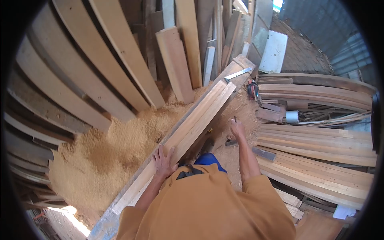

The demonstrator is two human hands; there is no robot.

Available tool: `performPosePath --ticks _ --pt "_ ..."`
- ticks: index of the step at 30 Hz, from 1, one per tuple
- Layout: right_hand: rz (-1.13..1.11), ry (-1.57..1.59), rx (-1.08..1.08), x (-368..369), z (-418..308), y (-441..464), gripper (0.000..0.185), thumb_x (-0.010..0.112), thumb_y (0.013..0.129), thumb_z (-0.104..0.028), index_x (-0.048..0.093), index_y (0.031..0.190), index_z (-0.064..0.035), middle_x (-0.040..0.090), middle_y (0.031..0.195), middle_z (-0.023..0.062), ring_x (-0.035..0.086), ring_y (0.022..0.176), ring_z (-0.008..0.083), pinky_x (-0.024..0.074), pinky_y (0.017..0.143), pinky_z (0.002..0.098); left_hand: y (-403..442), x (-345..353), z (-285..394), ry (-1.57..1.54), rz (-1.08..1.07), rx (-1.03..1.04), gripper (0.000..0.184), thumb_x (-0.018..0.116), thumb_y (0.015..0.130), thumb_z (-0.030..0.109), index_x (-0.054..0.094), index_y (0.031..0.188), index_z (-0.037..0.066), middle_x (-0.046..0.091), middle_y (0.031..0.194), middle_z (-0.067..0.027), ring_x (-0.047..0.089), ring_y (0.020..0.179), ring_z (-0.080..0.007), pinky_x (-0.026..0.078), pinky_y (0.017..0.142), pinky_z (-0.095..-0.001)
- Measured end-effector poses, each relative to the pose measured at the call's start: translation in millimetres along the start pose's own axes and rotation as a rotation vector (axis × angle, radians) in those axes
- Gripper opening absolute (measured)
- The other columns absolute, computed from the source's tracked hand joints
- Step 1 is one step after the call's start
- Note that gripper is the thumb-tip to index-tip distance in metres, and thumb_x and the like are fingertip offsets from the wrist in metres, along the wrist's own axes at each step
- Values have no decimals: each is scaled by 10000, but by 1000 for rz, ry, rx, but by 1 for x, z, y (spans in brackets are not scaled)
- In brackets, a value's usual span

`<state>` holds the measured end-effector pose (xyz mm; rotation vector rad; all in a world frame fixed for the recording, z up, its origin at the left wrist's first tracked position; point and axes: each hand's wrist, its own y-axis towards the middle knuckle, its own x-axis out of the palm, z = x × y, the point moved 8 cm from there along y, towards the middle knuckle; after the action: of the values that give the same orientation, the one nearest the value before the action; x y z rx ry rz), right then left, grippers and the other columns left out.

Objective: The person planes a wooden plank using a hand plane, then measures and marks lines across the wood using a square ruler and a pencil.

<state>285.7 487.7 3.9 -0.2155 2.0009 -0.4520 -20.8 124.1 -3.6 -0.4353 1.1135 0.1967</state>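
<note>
My left hand (163, 162) lies with fingers spread on a pair of planed wooden boards (202, 116). They rest side by side along a long, narrow workbench (132, 185). My right hand (237, 130) is closed around a short, dark pencil (235, 119), whose tip points forward. It is held right of the boards, apart from them. A try square (239, 75) with a metal blade lies at the far end of the bench, by the boards' ends.
Long planks (100, 52) lean upright at the left and back. Sawdust (108, 160) covers the floor beside the bench. Stacked timber (316, 140) lies at the right, near a red and black power tool (252, 90) and a pale cylindrical can (292, 117).
</note>
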Motion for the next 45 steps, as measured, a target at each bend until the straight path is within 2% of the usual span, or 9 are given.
performPosePath --ticks 6,15,24,29,33,37,41,42,45 --pt "35 2 -204 8 3 122 434 571 894 -166 755 1246 9 742 1179 337 689 1186 520 541 1023 533 43 -6 40 38 -5 33 1039 930 716 420 455 1639 380 254 1694 -319 299 1522 -532 316 1182 -701" --pt "27 -8 -374 -20 -56 252 400 593 884 -163 796 1204 -35 755 1140 313 717 1160 455 554 1027 500 115 1 92 90 -41 40 989 894 722 436 493 1624 404 248 1700 -335 305 1511 -550 300 1195 -683" --pt "55 -85 -454 19 -82 355 473 620 922 -124 705 1372 -7 736 1317 261 689 1251 446 517 1124 499 122 12 93 120 -137 1 978 916 699 446 528 1596 409 248 1691 -350 322 1485 -557 317 1177 -684" --pt "127 170 -426 1 -63 337 445 632 962 -179 702 1359 8 714 1354 268 686 1273 414 517 1122 477 126 11 92 146 -181 -17 989 933 678 447 535 1583 401 232 1689 -364 316 1488 -564 309 1178 -690" --pt "297 322 -251 -9 20 306 412 607 975 -233 712 1287 15 723 1277 287 694 1235 422 527 1073 476 126 11 90 154 -192 -21 986 923 687 456 527 1589 415 210 1693 -364 300 1496 -569 288 1187 -697" --pt "142 264 -25 46 150 237 328 612 963 -275 715 1042 26 739 1015 281 719 985 438 551 914 502 124 16 89 167 -190 -23 970 903 709 460 521 1599 408 177 1716 -356 287 1499 -584 274 1195 -701" --pt "-132 11 107 106 240 109 380 554 991 -265 778 1014 41 741 1123 332 706 1108 516 555 977 566 123 13 95 183 -170 -1 934 876 739 472 526 1601 384 185 1719 -357 285 1500 -588 274 1203 -691" --pt "-203 -71 124 159 293 85 410 575 994 -326 778 1036 28 739 1092 333 723 1085 501 560 924 557 124 10 93 173 -154 13 914 872 747 476 536 1592 392 202 1710 -356 286 1506 -580 269 1208 -688" --pt "-450 -164 0 193 289 -18 403 639 924 -330 791 982 39 734 1086 339 754 1035 475 595 891 523 126 6 93 135 -114 48 877 864 763 479 551 1579 405 240 1690 -354 286 1520 -565 259 1219 -681"
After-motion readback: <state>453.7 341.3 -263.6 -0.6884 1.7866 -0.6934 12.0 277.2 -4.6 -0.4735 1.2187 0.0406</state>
